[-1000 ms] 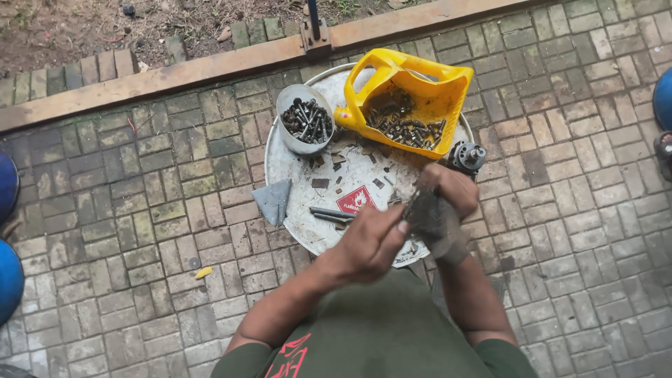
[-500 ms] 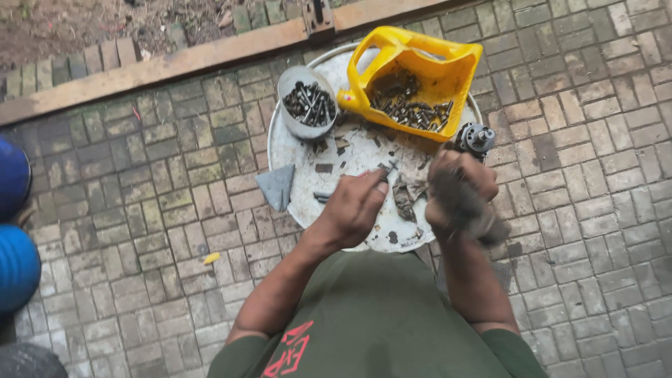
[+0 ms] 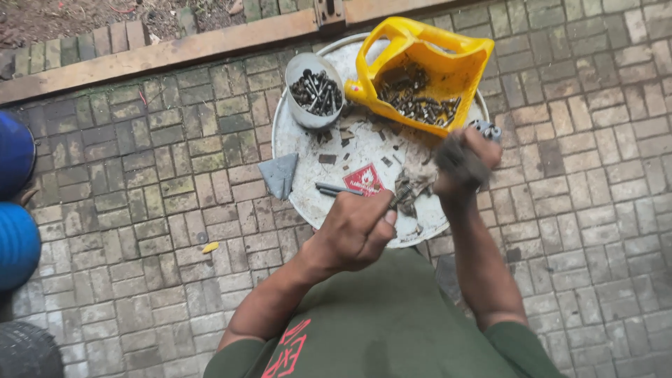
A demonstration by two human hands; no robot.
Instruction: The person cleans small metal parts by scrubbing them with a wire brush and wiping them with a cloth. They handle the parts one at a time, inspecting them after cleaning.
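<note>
My left hand (image 3: 355,231) pinches a dark threaded bolt (image 3: 401,196) over the near edge of a round white metal lid (image 3: 294,150) lying on the paving. My right hand (image 3: 465,164), blurred, is closed on a dirty grey rag (image 3: 458,159) just right of the bolt. On the lid stand a small grey bowl of bolts (image 3: 315,91) and a cut-open yellow jug (image 3: 420,73) holding more rusty bolts and nuts. Loose metal bits and two dark rods (image 3: 336,189) lie on the lid.
A grey cloth scrap (image 3: 280,175) lies at the lid's left edge. A small metal part (image 3: 486,129) sits by the lid's right rim. Blue containers (image 3: 15,210) and a tyre (image 3: 24,353) stand at the far left. A wooden beam (image 3: 175,49) borders the brick paving at the back.
The view has shifted. My left hand has lifted the bolt towards the right hand, and my right hand with the rag has moved up and right.
</note>
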